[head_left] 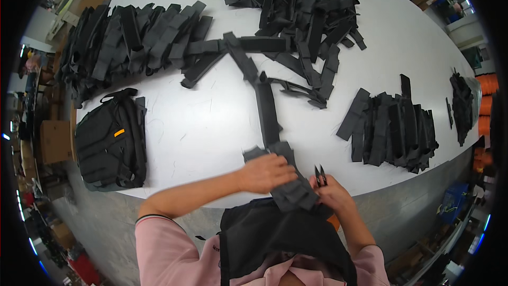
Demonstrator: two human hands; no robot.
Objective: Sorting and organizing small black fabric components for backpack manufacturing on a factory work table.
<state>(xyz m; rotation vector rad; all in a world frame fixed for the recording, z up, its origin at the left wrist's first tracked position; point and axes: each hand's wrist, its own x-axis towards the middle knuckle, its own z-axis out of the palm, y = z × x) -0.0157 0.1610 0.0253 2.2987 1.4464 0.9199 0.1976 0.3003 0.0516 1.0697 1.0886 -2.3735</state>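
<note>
At the near table edge, my left hand (266,172) is closed on the folded end of a black strap (267,108), whose long axis runs away toward 12 o'clock. My right hand (332,191), just beside it at 3 o'clock, grips small snips (320,173), points up, so the right hand is the nearer to the stacked straps (292,190) between my hands.

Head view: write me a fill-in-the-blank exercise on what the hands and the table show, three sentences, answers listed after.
1. The left hand presses on a stack of dark fabric strips at the table's ____ edge.
2. The right hand holds small black ____ with their points up.
3. The black backpack lies on the white table to the person's ____.

Missing words: near; snips; left
</note>
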